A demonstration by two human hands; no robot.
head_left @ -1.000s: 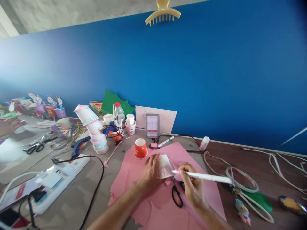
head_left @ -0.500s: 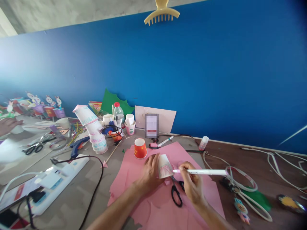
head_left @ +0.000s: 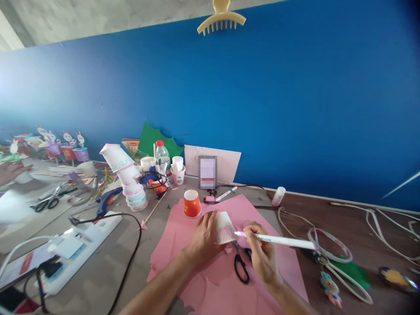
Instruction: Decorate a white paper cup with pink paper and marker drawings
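Observation:
My left hand (head_left: 206, 234) is wrapped round a white paper cup (head_left: 225, 225) tipped on its side, with pink crosshatched lines near its rim. In my right hand (head_left: 261, 249) is a white marker pen (head_left: 285, 241), its pink tip end at the cup's right edge. Scissors (head_left: 242, 267) with black handles lie under and between my hands, their blades partly hidden by the cup. Beneath everything spread sheets of pink paper (head_left: 229, 288). A red paper cup (head_left: 192, 203) stands upside down just beyond my left hand.
A leaning stack of decorated cups (head_left: 126, 179) stands to the left, near a glue gun (head_left: 108, 200) and a power strip (head_left: 82, 253) with cables. A glue stick (head_left: 278, 196), cords and a keychain (head_left: 329, 283) lie right. Another person's hand (head_left: 13, 171) is at far left.
The marker's back end has swung down a little and its tip has shifted slightly left on the cup. My left hand and the cup stay in place.

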